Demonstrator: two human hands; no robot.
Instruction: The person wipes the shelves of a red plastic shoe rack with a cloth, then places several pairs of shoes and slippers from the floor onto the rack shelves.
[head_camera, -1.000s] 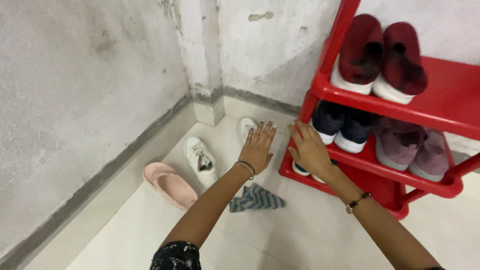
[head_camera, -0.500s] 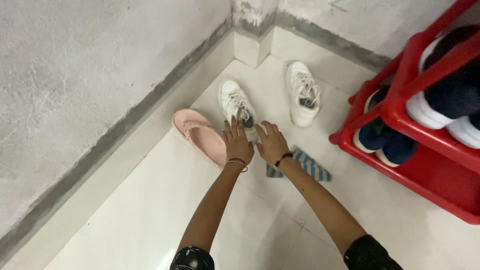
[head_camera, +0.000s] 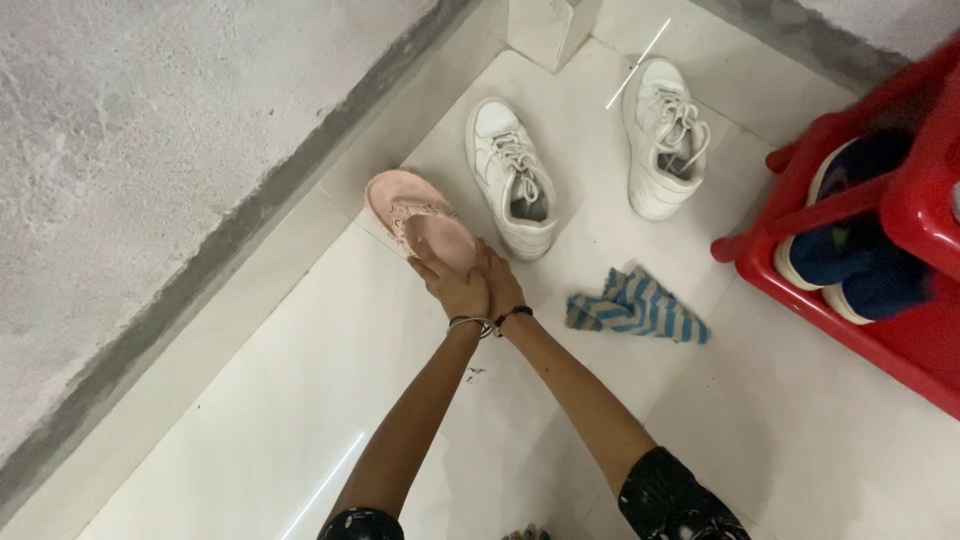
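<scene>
Both hands have come together on the pink slipper (head_camera: 420, 222). Half a second ago they hovered with spread fingers over the heel of the near white shoe (head_camera: 514, 177); a second ago they were up at the red rack (head_camera: 905, 215). Now the left hand (head_camera: 450, 285) and the right hand (head_camera: 497, 283) lie side by side, touching, at the slipper's near end, fingers curled over its heel edge. Whether they clamp it or only press on it cannot be told, since the fingertips are hidden against the slipper and each other.

The slipper lies on the white floor tiles (head_camera: 300, 400) near the grey skirting of the wall, its toe pointing away, just left of the near white shoe and almost touching it. The view has swung lower and closer, so the far white shoe (head_camera: 664, 138) now sits well into the picture, while most of the rack is cut off at the right edge; only its bottom corner and a dark blue shoe (head_camera: 852, 255) show. The striped cloth (head_camera: 637, 306) lies crumpled on the tiles between the hands and the rack, apart from both, where it lay before.

The slipper's heel is covered by the hands. Each wrist carries a bracelet.
</scene>
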